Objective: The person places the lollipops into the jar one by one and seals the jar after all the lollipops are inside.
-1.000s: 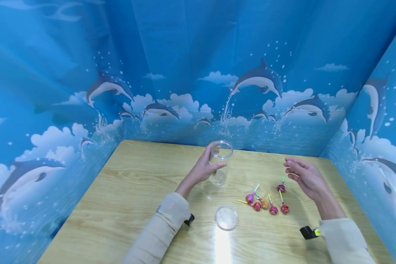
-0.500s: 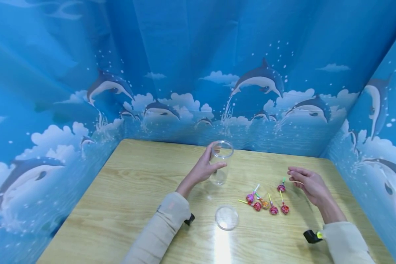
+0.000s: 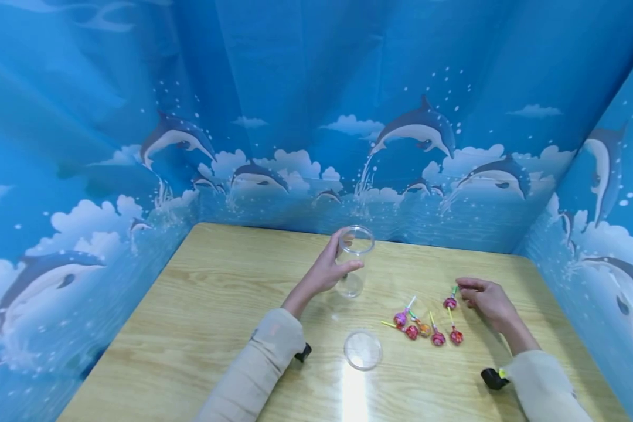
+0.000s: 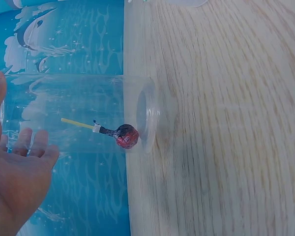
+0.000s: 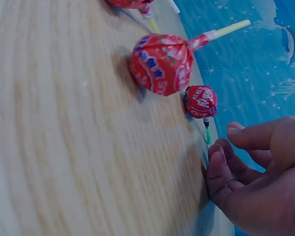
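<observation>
My left hand [image 3: 324, 272] grips a clear plastic jar [image 3: 353, 284] standing upright with its mouth uncovered. Through the jar's wall, the left wrist view shows one dark red lollipop [image 4: 126, 136] with a yellow stick lying at its bottom. My right hand [image 3: 490, 300] is low over the table beside a red lollipop [image 5: 201, 102] with a green stick. Its fingertips are right at that stick, thumb and fingers apart. Nearer the camera lies a red lollipop [image 5: 162, 64] with a yellow stick. A purple lollipop [image 3: 400, 319] and several others lie loosely grouped to its left.
A round clear lid [image 3: 363, 350] lies flat on the wooden table [image 3: 206, 310], in front of the jar. Blue dolphin-printed sheets [image 3: 295, 117] hang behind the table and along both sides. Light glares off the tabletop below the lid.
My right hand has come down and towards the green-stick lollipop, its fingertips now by the stick. My left hand and the jar have stayed in place.
</observation>
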A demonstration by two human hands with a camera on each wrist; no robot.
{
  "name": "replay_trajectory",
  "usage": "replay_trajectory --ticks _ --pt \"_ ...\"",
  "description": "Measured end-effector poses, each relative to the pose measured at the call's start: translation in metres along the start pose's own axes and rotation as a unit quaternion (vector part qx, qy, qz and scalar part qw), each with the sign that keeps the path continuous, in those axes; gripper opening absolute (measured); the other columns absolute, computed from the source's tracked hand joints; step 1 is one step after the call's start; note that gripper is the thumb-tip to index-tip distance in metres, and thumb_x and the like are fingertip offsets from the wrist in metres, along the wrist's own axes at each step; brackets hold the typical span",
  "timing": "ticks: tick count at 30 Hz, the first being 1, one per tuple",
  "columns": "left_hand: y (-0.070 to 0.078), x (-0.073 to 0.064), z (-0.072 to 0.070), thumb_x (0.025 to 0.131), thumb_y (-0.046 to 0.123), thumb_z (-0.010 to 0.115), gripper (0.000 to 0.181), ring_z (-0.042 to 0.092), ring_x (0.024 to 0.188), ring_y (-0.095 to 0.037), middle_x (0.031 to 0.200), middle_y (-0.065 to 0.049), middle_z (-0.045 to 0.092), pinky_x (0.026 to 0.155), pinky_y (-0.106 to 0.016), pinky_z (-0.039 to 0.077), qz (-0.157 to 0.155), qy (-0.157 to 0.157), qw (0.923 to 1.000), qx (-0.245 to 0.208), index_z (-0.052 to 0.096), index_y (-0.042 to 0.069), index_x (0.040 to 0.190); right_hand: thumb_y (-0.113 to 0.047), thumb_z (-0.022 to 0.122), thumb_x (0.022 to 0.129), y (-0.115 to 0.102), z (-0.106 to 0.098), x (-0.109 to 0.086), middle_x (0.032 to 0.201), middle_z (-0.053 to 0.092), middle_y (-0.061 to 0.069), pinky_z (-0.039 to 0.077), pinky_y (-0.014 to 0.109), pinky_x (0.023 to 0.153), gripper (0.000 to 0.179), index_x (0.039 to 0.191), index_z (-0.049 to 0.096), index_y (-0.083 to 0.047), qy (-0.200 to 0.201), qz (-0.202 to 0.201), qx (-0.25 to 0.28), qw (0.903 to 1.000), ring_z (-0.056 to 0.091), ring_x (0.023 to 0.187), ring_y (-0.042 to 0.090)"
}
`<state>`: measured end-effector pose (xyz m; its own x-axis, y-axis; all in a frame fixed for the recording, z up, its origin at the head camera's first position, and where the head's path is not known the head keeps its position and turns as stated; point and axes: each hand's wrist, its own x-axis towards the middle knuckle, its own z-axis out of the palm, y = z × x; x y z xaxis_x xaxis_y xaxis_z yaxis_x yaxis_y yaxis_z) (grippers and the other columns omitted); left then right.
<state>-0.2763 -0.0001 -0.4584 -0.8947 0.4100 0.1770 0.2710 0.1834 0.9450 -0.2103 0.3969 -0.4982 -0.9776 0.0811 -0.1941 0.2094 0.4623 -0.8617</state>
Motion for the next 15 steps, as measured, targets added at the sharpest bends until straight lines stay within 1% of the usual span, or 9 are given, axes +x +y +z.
replay_trajectory --ticks 2,4,6,8,10,11,15 --pt "0.0001 -0.0002 -0.0002 0.095 0.019 0.077 0.089 0.037 0.148 -0.036 0.156 -0.016 0.043 0.122 -0.056 0.029 0.0 0.001 1.0 -0.003 0.022 0.019 0.163 -0.002 0.057 0.103 0.002 0.0016 0.0019 0.137 0.057 0.032 0.058 0.025 0.071 0.045 0.144 0.049 0.013 0.004 -0.008 -0.032 0.9994 0.064 0.092 0.012" --pt "0.0007 -0.0012 -0.0004 0.095 0.019 0.078 0.09 0.036 0.149 -0.036 0.157 -0.016 0.042 0.122 -0.056 0.028 0.001 -0.001 1.0 -0.007 0.021 0.019 0.164 -0.002 0.059 0.101 0.0028 0.003 0.0033 0.139 0.055 0.034 0.057 0.027 0.075 0.043 0.141 0.054 0.011 0.008 -0.019 -0.065 0.9977 0.064 0.103 0.025" --pt "0.0009 -0.0015 -0.0004 0.095 0.019 0.077 0.09 0.035 0.149 -0.037 0.158 -0.018 0.041 0.122 -0.058 0.028 0.003 -0.002 0.9999 -0.012 0.019 0.018 0.164 -0.002 0.061 0.099 0.0033 0.0042 0.0044 0.14 0.055 0.035 0.057 0.036 0.086 0.041 0.138 0.057 0.01 0.01 -0.027 -0.091 0.9954 0.06 0.115 0.039" --pt "0.0011 -0.002 -0.0004 0.096 0.019 0.077 0.09 0.034 0.149 -0.037 0.158 -0.017 0.04 0.121 -0.058 0.027 0.003 -0.003 0.9999 -0.012 0.019 0.019 0.164 -0.003 0.063 0.098 0.0032 0.0051 0.0052 0.14 0.054 0.035 0.052 0.049 0.098 0.038 0.134 0.06 0.01 0.009 -0.036 -0.112 0.993 0.051 0.127 0.049" --pt "0.0007 -0.0017 -0.0003 0.096 0.02 0.076 0.088 0.035 0.149 -0.036 0.158 -0.017 0.041 0.121 -0.059 0.028 0.002 -0.003 1.0 -0.009 0.02 0.019 0.164 -0.002 0.063 0.097 0.0028 0.0057 0.0061 0.138 0.055 0.036 0.045 0.062 0.104 0.037 0.131 0.061 0.011 0.008 -0.039 -0.124 0.9914 0.047 0.13 0.055" --pt "0.0006 -0.0015 -0.0001 0.096 0.02 0.076 0.088 0.035 0.149 -0.036 0.158 -0.017 0.041 0.121 -0.059 0.029 0.0 -0.003 1.0 -0.007 0.02 0.019 0.164 -0.002 0.064 0.096 0.0027 0.0058 0.0065 0.136 0.056 0.036 0.042 0.065 0.105 0.036 0.13 0.062 0.012 0.008 -0.041 -0.13 0.9907 0.046 0.13 0.056" --pt "0.0008 -0.0017 0.0003 0.096 0.02 0.076 0.087 0.035 0.149 -0.035 0.158 -0.015 0.042 0.121 -0.057 0.03 -0.003 -0.001 1.0 0.0 0.022 0.021 0.164 -0.001 0.066 0.094 0.0007 0.0058 0.0075 0.13 0.061 0.036 0.04 0.067 0.105 0.033 0.124 0.065 0.013 0.016 -0.037 -0.15 0.9878 0.048 0.126 0.057"
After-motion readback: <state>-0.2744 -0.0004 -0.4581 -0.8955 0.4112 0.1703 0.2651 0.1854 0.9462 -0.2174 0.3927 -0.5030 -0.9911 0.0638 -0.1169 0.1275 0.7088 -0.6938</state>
